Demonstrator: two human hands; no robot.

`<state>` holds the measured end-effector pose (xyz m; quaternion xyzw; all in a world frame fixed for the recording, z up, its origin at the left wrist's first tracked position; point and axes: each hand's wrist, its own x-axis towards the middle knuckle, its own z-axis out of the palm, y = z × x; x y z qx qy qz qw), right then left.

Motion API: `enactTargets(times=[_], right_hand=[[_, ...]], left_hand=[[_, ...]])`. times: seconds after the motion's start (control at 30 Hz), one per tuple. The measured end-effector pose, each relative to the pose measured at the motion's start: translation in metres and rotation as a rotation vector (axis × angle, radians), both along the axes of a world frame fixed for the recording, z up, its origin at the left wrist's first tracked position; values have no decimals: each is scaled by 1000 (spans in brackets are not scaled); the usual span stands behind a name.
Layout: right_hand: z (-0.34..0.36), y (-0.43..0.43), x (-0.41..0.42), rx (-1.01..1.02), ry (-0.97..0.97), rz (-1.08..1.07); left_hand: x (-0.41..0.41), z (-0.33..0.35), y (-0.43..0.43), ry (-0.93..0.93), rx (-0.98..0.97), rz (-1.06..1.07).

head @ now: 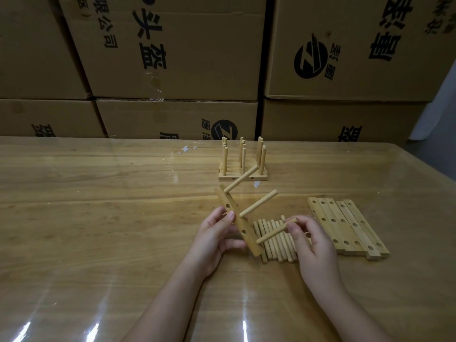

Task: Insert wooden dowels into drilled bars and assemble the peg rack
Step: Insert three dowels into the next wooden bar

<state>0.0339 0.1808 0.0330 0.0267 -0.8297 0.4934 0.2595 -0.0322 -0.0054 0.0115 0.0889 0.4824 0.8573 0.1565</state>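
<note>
My left hand [214, 239] grips a drilled wooden bar [237, 222], held tilted above the table. Two dowels stick out of the bar toward the upper right. A third dowel [275, 232] meets the bar near its lower end, and my right hand [312, 244] pinches this dowel's outer tip. Beneath it a row of several loose dowels [275, 243] lies flat on the table. A stack of drilled bars [346, 227] lies to the right of my right hand. A finished peg rack [243, 169] with upright dowels stands farther back.
The wooden table [98, 218] has a glossy clear cover. Stacked cardboard boxes [172, 58] form a wall along the table's far edge. A scrap of white tape [186, 149] lies near the back of the table.
</note>
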Motion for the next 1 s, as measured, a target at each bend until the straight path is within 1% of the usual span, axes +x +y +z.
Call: enactTargets(times=[0.1,0.3,0.4,0.5,0.73,1.0], right_hand=[[0,0,0,-21,2,20],[-4,-3,0,-135,-32,100],[-4,-1,-3,-279,-82,149],[-1,3,-5,-412,-53,168],[2,6,-7,-507,-79,163],[2,7,-9,-514,-66,153]], left_hand=[[0,0,-1,-6,-2,-4],[1,2,1,-11,-8,10],[1,3,1,-13,3,8],[2,4,1,-5,-3,1],[2,4,2,10,-26,9],[1,2,2,-14,-66,23]])
